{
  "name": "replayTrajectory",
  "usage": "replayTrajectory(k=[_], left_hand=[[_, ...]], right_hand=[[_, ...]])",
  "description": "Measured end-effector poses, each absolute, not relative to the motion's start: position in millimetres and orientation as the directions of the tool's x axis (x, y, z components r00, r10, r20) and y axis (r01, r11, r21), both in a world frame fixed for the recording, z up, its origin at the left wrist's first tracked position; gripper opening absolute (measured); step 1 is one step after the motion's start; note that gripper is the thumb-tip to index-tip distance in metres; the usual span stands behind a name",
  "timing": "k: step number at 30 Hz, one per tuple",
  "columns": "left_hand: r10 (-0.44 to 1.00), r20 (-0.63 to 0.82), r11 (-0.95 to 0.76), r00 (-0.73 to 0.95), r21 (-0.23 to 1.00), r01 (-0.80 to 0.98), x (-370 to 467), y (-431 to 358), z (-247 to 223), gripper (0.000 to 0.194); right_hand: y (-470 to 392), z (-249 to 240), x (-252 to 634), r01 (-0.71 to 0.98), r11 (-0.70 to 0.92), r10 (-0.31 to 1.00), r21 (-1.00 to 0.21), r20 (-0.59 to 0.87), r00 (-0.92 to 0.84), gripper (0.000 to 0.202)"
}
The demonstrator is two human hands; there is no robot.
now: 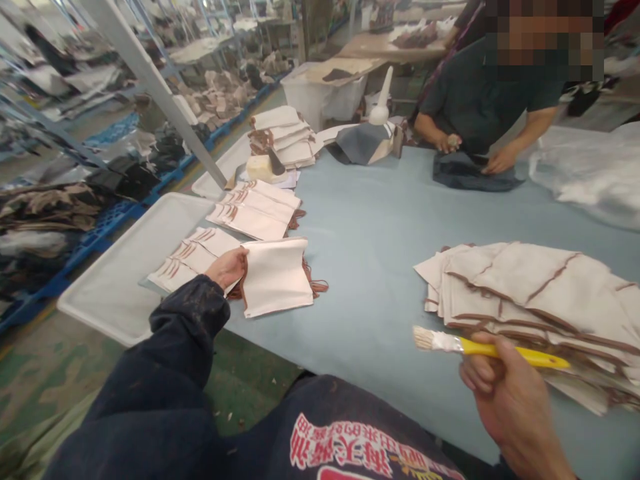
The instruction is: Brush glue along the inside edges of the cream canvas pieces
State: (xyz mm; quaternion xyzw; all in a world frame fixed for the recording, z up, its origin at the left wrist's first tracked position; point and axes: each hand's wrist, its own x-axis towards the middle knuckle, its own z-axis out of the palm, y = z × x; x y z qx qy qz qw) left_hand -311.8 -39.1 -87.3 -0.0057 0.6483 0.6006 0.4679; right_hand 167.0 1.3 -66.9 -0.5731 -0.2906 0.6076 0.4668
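Observation:
My left hand pinches the left edge of a cream fabric panel with brown edging and loose brown strands at its right side. In my right hand is a paintbrush with a yellow handle, its pale bristles pointing left above the table. Beside that hand lies a large heap of cream panels with brown edges. Two fanned rows of similar panels, a nearer one and a farther one, lie around my left hand.
Across the blue-grey table a co-worker handles a dark fabric piece. A white plastic tub adjoins the left edge near a slanting metal post. Stacked panels and a clear plastic bag rest farther back.

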Motion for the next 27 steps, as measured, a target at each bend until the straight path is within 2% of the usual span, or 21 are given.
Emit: replayTrajectory(k=[4,7,9,12,14,16,20,27], left_hand=[[0.691,-0.472,0.270,-0.548,0.871,-0.410,-296.7,-20.0,-59.7,0.005],[0.785,-0.346,0.240,-0.514,0.934,-0.263,-273.8,-28.8,-35.2,0.008],[0.819,-0.311,0.261,-0.481,0.950,-0.171,-259.0,-54.5,-30.6,0.011],[0.841,-0.314,0.327,-0.440,0.944,-0.048,-249.2,-112.2,-54.7,0.016],[0.845,-0.317,0.406,-0.430,0.905,0.131,-252.1,-150.8,-88.2,0.025],[0.806,-0.373,0.480,-0.460,0.866,0.139,-258.5,-182.9,-125.7,0.032],[0.733,-0.457,0.569,-0.504,0.818,0.086,-270.7,-226.7,-179.5,0.027],[0.640,-0.484,0.628,-0.597,0.777,0.042,-288.2,-235.5,-197.4,0.026]], right_hand=[[1.3,-58.0,143.6,-0.258,-0.353,0.919,-0.899,-0.385,0.088,0.030],[4.2,-50.3,130.6,-0.285,-0.274,0.944,-0.918,-0.314,0.103,0.031],[5.3,-47.2,124.3,-0.290,-0.243,0.950,-0.926,-0.287,0.121,0.032],[4.0,-48.0,117.6,-0.282,-0.241,0.946,-0.928,-0.290,0.145,0.033],[1.3,-51.6,114.1,-0.285,-0.261,0.939,-0.923,-0.310,0.146,0.034],[-1.9,-56.0,110.6,-0.286,-0.280,0.936,-0.916,-0.327,0.131,0.035],[-7.4,-60.7,103.4,-0.252,-0.318,0.938,-0.914,-0.342,0.056,0.036],[-10.2,-60.1,97.4,-0.228,-0.348,0.929,-0.909,-0.367,0.047,0.033]])
